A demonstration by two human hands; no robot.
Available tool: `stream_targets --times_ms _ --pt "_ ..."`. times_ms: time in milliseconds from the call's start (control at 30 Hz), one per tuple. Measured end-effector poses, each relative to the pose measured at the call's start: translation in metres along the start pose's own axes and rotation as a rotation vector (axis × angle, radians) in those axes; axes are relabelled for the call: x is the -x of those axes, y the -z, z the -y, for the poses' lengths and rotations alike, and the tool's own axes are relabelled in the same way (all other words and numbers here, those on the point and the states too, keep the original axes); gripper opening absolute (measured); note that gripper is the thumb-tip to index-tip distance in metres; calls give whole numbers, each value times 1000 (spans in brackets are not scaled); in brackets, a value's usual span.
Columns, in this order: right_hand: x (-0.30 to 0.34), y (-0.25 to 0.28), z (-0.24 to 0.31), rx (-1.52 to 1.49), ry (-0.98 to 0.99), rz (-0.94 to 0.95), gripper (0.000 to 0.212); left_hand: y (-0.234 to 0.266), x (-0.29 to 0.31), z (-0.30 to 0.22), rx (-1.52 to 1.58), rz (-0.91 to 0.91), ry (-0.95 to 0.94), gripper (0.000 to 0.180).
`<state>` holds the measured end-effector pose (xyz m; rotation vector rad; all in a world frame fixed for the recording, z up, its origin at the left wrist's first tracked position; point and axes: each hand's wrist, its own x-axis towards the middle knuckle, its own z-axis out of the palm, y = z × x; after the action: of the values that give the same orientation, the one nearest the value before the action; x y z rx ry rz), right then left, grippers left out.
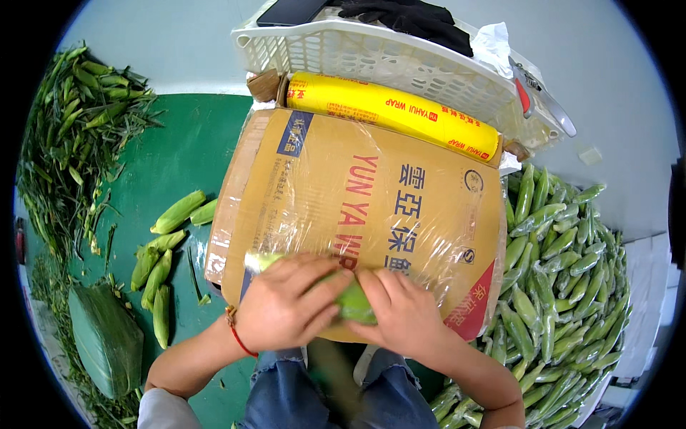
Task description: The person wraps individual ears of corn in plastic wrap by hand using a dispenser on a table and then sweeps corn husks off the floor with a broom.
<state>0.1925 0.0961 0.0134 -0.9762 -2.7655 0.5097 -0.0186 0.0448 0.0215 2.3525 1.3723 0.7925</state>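
A green ear of corn (356,302) lies across the near part of a cardboard box (307,207), its pale end showing by the fingers. My left hand (293,304) curls over the ear from the left. At its other end, my right hand (401,309) grips it with fingers bent and thumb below. Clear plastic film (443,236) stretches over the box top, shiny and wrinkled. A yellow roll of plastic wrap (393,111) sits along the box's far edge. How far the film goes round the ear is hidden by my hands.
Several unwrapped ears of corn (161,275) lie left of the box on the green surface (186,136). Husks (78,136) pile at far left. Many film-wrapped ears (557,286) heap on the right. Behind stands a white basket (343,50) with black gloves (407,21) and a peeler-like tool (539,96).
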Motion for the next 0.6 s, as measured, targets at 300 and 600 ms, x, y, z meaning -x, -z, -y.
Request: stream_targets --times_ms 300,600 --pt "36 3 13 254 112 -235 59 -14 -14 -15 -292 147 154 43" --pt "4 -10 -22 344 180 -197 48 -7 -25 -20 -225 92 105 47"
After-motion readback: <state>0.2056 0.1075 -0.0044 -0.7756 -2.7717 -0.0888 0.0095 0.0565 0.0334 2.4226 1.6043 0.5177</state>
